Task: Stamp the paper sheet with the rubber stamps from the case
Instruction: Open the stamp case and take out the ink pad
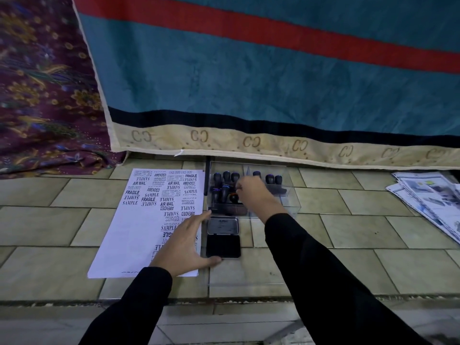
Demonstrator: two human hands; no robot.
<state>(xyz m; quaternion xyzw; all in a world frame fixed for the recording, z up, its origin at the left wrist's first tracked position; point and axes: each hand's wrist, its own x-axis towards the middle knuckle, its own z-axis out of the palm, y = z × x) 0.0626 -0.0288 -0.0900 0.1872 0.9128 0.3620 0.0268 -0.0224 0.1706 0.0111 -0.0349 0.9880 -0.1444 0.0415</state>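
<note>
A white paper sheet (139, 227) lies on the tiled floor, its upper and right parts covered with black stamped words. My left hand (185, 245) rests flat and open on the sheet's lower right, with its thumb by the open ink pad (223, 245). The clear plastic case (290, 195) stands behind the pad and holds several black-handled rubber stamps (226, 183). My right hand (254, 192) reaches into the case with its fingers curled among the stamps. The hand hides whether it grips one.
A teal, red and beige blanket (273, 83) hangs just behind the case. Patterned purple cloth (44, 95) is on the left. Printed leaflets (430, 195) lie at the right. The case's clear lid (246, 272) lies flat in front of the ink pad.
</note>
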